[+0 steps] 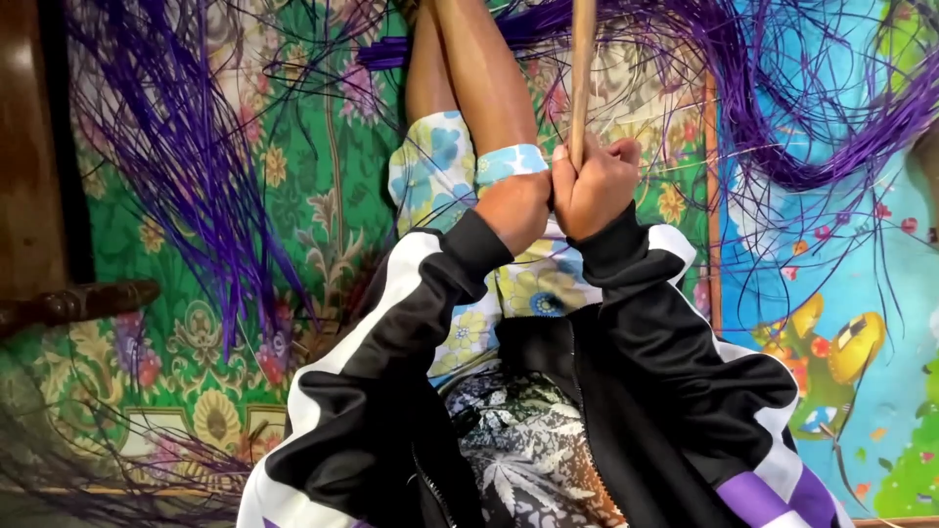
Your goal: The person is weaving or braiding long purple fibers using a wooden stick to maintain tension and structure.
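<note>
Hands met at the centre of your view: your right hand (pixel 595 186) was closed tight around a wooden stick (pixel 583 68) running up toward twelve o'clock, and your left hand (pixel 515 207) was curled shut, pressed against it at nine o'clock; whether it held anything, I cannot tell. The stick looked stiff and light, best gripped low as you had it. Purple fibre strands (pixel 186 147), thin, limp and easily tangled, spread at ten and two o'clock over the patterned floor mat (pixel 323 196)
</note>
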